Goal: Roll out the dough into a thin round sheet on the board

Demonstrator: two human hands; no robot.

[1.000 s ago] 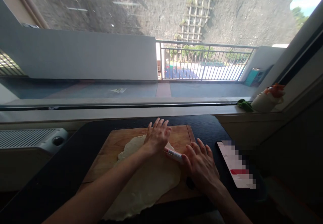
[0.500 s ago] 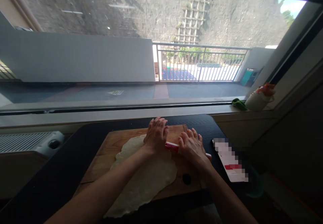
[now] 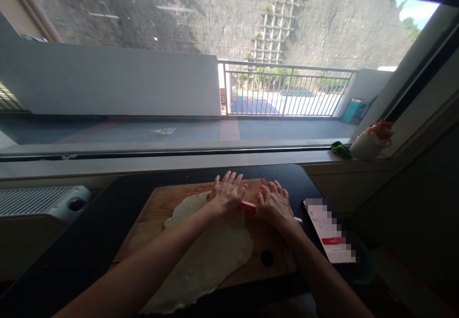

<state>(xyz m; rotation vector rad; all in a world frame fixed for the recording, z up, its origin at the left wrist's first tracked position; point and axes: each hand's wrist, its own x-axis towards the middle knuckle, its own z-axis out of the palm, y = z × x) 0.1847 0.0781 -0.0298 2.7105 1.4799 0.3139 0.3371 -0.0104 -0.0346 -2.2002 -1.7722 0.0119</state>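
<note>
A large, thin sheet of dough (image 3: pixel 211 251) lies on a wooden cutting board (image 3: pixel 138 224), its near edge hanging past the board. Across the dough's far part runs a slim red-and-white rolling pin (image 3: pixel 248 206), mostly covered by my hands. My left hand (image 3: pixel 227 192) rests palm down over the pin, fingers stretched forward and apart. On the pin's right part lies my right hand (image 3: pixel 275 205), also palm down, its fingers extended and slightly bent. The pin's white end (image 3: pixel 298 220) shows beyond that hand.
The board sits on a dark table (image 3: pixel 96 217). At the right edge lies a phone-like slab with a lit, pixelated face (image 3: pixel 324 232). A white pot (image 3: pixel 367 146) and a green item (image 3: pixel 341 149) stand on the windowsill (image 3: pixel 179 163). A radiator (image 3: pixel 39 201) is at left.
My left hand has shifted slightly right and its fingers are more spread. The red part of the pin has moved slightly right. My right hand stays almost in place.
</note>
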